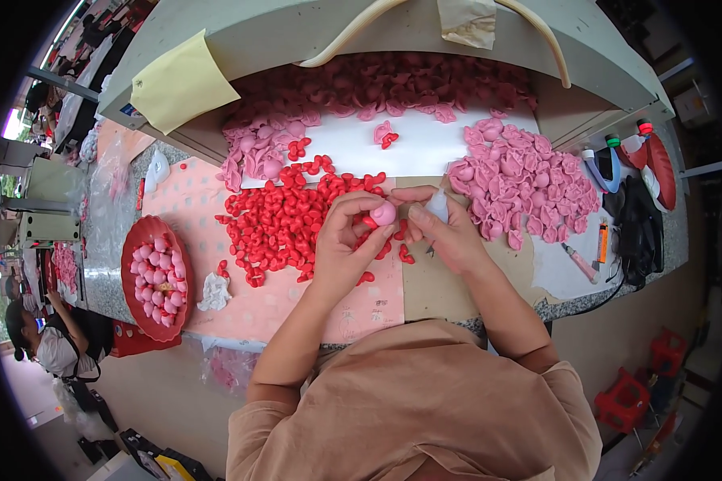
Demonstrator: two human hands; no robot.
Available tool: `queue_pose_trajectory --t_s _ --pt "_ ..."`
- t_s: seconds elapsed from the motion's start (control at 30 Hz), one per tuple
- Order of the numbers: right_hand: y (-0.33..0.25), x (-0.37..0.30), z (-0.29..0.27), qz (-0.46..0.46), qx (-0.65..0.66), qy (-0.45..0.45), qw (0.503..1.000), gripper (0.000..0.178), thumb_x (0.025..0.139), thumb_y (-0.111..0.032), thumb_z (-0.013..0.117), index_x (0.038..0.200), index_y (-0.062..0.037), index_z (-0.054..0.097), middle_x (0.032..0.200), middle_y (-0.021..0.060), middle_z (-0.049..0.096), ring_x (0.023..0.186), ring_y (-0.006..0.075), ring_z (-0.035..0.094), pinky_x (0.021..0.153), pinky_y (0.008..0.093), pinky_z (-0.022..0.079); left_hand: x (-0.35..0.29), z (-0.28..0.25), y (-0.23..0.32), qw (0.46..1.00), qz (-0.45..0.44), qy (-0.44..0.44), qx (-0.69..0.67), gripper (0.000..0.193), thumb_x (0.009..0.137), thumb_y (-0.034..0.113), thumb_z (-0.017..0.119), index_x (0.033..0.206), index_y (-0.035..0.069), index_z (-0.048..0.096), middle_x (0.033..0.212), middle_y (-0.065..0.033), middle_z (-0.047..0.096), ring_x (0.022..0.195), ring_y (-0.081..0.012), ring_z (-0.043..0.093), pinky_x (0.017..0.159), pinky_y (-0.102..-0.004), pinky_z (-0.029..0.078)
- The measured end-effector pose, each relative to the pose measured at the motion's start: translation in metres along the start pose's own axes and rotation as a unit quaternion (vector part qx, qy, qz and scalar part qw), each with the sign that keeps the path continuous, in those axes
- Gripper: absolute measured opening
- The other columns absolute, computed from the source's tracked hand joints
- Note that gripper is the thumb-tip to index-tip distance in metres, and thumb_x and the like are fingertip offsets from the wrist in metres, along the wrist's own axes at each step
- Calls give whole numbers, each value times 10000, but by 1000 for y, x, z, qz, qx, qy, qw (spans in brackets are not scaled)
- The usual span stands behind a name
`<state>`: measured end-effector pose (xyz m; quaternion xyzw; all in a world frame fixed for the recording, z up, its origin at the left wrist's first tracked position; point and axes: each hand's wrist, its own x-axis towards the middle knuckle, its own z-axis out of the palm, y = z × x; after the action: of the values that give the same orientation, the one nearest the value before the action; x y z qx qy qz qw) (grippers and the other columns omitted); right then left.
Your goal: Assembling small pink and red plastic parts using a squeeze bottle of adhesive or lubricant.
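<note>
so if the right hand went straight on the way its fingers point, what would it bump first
Pointing leftward, the right hand would most likely meet the round pink piece held in the left hand, or that hand itself; depth is unclear.

We look down from the wearer's head, near the workbench and facing across it. Our fisheye view bends straight edges toward its rim.
</note>
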<state>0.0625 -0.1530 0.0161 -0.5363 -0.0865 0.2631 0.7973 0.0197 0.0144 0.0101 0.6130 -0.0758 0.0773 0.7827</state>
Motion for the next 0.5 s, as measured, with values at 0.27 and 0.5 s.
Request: queue_pose_trajectory --t_s 0.27,0.5 --pt "7 -3 -7 -51 22 76 996 395 946 -278 419 1199 20 475 1069 115 559 683 107 487 645 284 439 -6 -49 34 948 123 177 233 347 773 -64 602 1104 10 529 1123 -101 433 1048 -180 487 873 -270 442" --pt "4 -8 0 -70 -1 60 996 419 944 -288 421 1215 29 462 1063 97 545 677 93 479 640 270 430 -73 -156 73 787 79 424 441 322 817 7 594 1131 6 523 964 -43 514 905 -108 535 752 -218 453"
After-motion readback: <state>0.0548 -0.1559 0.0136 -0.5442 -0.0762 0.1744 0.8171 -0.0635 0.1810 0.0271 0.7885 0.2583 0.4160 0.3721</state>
